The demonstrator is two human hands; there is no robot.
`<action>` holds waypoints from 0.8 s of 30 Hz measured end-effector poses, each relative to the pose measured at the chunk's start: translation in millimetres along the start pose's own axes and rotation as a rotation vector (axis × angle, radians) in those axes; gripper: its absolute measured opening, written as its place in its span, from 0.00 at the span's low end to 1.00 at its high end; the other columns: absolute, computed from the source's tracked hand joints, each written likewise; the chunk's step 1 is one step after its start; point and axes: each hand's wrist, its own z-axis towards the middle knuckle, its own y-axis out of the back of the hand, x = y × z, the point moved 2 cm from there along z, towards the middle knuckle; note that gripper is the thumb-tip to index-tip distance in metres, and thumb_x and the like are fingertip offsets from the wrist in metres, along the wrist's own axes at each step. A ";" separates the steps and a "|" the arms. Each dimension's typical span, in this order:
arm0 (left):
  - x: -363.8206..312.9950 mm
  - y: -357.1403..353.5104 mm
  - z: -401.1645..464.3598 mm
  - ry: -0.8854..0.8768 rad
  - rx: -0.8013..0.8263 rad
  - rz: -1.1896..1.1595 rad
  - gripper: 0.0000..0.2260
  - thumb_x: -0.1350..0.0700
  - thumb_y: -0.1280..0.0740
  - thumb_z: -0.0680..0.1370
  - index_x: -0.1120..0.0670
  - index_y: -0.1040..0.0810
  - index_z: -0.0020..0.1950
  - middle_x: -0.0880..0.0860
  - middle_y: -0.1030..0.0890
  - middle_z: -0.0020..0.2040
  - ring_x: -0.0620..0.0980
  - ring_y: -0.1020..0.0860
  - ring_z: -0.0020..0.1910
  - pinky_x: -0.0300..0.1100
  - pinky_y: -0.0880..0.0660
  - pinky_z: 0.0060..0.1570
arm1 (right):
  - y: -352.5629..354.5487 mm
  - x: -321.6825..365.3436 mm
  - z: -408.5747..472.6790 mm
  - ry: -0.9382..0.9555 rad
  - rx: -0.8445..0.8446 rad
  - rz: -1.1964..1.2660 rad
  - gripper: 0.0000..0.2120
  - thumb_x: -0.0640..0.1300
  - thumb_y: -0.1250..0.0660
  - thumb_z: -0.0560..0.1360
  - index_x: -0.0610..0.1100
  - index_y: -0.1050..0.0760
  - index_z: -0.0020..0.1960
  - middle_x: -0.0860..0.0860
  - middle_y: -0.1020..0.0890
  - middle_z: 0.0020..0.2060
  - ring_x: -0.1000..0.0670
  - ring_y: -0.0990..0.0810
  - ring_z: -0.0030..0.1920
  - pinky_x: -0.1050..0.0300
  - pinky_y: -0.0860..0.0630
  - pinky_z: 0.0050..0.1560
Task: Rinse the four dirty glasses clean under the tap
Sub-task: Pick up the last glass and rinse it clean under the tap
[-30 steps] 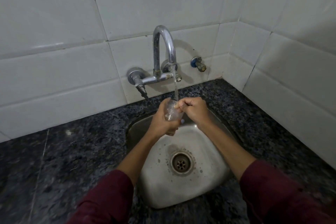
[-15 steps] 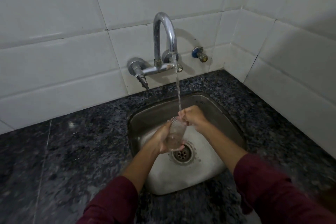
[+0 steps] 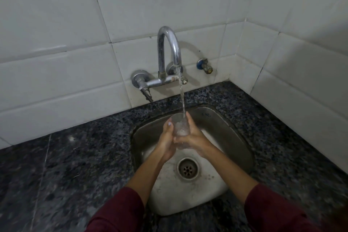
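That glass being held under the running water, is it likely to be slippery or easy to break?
Probably slippery: the glass is clear, smooth and wet from the stream pouring into it. That may be why both the left hand and right hand wrap it. It looks thin-walled, so likely fragile if dropped onto the steel sink. Filling with water, it should feel heavier.

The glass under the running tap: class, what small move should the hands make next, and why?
Probably tip the glass toward the drain to pour it out. It stands mouth-up with the stream falling into it, and water already shows inside. The left hand and right hand both grip it, so tilting is easy.
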 end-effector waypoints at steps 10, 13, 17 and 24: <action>-50.4 -3.9 2.0 -0.326 0.086 0.516 0.08 0.65 0.38 0.79 0.58 0.27 0.41 0.53 0.24 0.37 0.48 0.26 0.36 0.38 0.27 0.35 | 11.2 27.4 -7.1 0.265 -0.053 -0.796 0.53 0.42 0.28 0.63 0.69 0.59 0.72 0.47 0.34 0.69 0.41 0.23 0.56 0.54 0.27 0.45; -52.3 1.0 -4.3 -0.361 0.190 0.386 0.04 0.62 0.34 0.76 0.59 0.27 0.41 0.57 0.23 0.41 0.49 0.24 0.37 0.41 0.26 0.38 | 20.3 28.4 -5.4 0.092 0.161 -0.121 0.51 0.29 0.30 0.63 0.67 0.48 0.71 0.47 0.28 0.65 0.46 0.20 0.40 0.54 0.24 0.36; -57.0 -0.2 -10.5 -0.384 0.248 0.371 0.04 0.60 0.34 0.75 0.60 0.27 0.43 0.55 0.20 0.45 0.45 0.22 0.39 0.37 0.23 0.38 | 25.6 36.0 -10.1 -0.068 0.302 0.229 0.46 0.25 0.33 0.65 0.61 0.42 0.72 0.45 0.22 0.56 0.46 0.20 0.37 0.53 0.24 0.36; -62.1 -1.3 -1.2 -0.346 0.094 0.615 0.03 0.62 0.35 0.78 0.57 0.24 0.44 0.54 0.21 0.41 0.50 0.24 0.40 0.42 0.27 0.40 | 5.7 38.7 -11.0 0.237 -0.114 -1.096 0.54 0.43 0.27 0.65 0.66 0.65 0.71 0.41 0.28 0.63 0.36 0.25 0.59 0.44 0.27 0.54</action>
